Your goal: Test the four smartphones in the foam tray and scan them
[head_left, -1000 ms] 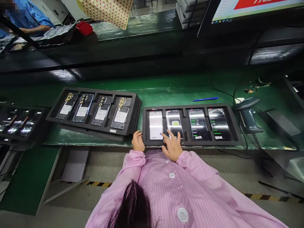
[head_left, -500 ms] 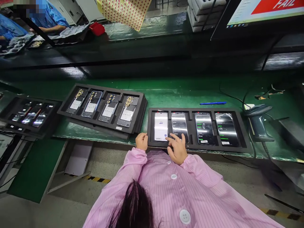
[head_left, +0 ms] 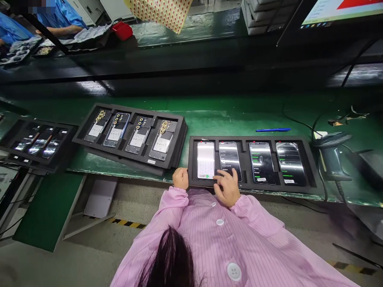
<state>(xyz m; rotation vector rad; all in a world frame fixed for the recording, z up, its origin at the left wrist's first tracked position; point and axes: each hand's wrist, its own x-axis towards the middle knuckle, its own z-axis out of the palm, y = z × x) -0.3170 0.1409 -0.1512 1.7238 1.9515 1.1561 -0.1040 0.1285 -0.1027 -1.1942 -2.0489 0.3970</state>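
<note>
A black foam tray [head_left: 245, 185] at the bench's front edge holds several phones face up. The leftmost phone [head_left: 205, 159] shows a white screen; the one beside it [head_left: 229, 154] has a dark menu. My right hand [head_left: 227, 187] is over the lower ends of these two phones, fingers apart, index fingertip close to the white screen's lower right corner. Whether it touches the glass is unclear. My left hand [head_left: 180, 178] is curled closed at the tray's front left corner; what it grips, if anything, is hidden. Farther right lie two phones with green text [head_left: 263, 161].
Stacked trays of opened phones [head_left: 131, 153] stand left of centre, with another dark tray [head_left: 38, 143] beyond. A blue pen [head_left: 273, 130] lies behind the phones, a scanner [head_left: 333, 155] at right. Across the bench, a person in blue [head_left: 61, 18] works; a monitor [head_left: 344, 12] is upper right.
The leftmost phone's screen has changed from a picture with a blue dot to lines of content with a green spot at the bottom. The view has shifted slightly; my hands keep nearly the same poses.
</note>
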